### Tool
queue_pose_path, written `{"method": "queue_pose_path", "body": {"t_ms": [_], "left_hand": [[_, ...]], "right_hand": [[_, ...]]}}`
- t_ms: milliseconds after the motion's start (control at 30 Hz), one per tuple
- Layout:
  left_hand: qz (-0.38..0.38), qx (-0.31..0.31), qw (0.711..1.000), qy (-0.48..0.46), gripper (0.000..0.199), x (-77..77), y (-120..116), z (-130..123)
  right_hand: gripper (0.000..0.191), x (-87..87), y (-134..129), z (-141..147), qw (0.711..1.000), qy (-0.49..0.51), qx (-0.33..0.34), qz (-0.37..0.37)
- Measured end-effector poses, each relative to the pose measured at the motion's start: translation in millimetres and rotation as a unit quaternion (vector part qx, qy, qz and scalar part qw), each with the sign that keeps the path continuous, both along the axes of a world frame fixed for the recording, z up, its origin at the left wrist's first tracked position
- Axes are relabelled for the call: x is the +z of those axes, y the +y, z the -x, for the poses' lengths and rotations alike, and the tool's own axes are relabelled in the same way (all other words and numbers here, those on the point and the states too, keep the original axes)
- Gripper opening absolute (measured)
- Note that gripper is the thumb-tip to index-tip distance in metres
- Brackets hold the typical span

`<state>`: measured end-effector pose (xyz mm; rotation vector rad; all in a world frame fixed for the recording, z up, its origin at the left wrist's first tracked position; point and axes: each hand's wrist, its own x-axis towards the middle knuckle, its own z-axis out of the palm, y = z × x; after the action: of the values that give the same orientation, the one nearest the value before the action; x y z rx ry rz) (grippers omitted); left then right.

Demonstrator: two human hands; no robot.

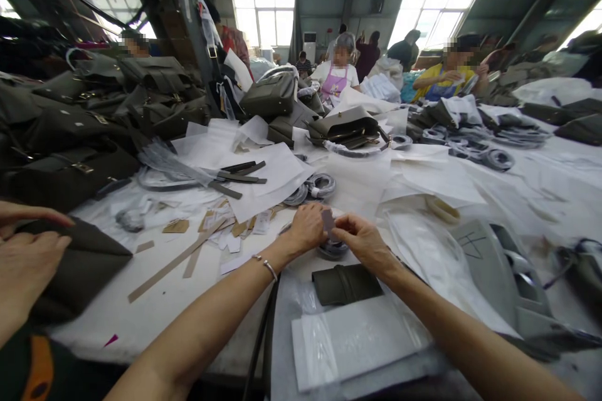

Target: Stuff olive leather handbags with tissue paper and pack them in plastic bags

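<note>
My left hand [308,225], with a silver bracelet at the wrist, and my right hand [360,235] meet over the table. Between them is a small grey-mauve piece [328,224], and the fingers of both hands are closed at its edges. Just below them lies a wrapped coiled strap [333,250], partly covered by the hands. Nearer to me a dark olive folded pouch [347,284] rests at the top of a pale packet [357,338] in clear plastic.
At the far left, a co-worker's hands [32,257] touch a dark bag [84,263]. Paper tags [176,225] and strips lie left of my hands. Bags [51,138] are piled behind. A grey panel [489,263] lies right. People work across the table.
</note>
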<state>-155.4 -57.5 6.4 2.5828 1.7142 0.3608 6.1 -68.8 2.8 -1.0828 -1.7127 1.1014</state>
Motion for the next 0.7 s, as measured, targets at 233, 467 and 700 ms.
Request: {"method": "queue_pose_path", "body": {"t_ms": [233, 467, 700], "left_hand": [[0.024, 0.035, 0.999, 0.024, 0.02, 0.3, -2.9, 0.4], [0.048, 0.14, 0.989, 0.021, 0.034, -0.4, -14.0, 33.9], [0.049, 0.138, 0.989, -0.009, 0.025, -11.1, -13.1, 44.9]], "right_hand": [[0.015, 2.7, 7.5, -14.4, 0.987, -0.147, 0.011, -0.06], [0.009, 9.3, 4.0, 0.4, 0.996, -0.047, 0.053, -0.051], [0.005, 18.1, -3.7, 14.7, 0.984, -0.135, 0.035, -0.109]]}}
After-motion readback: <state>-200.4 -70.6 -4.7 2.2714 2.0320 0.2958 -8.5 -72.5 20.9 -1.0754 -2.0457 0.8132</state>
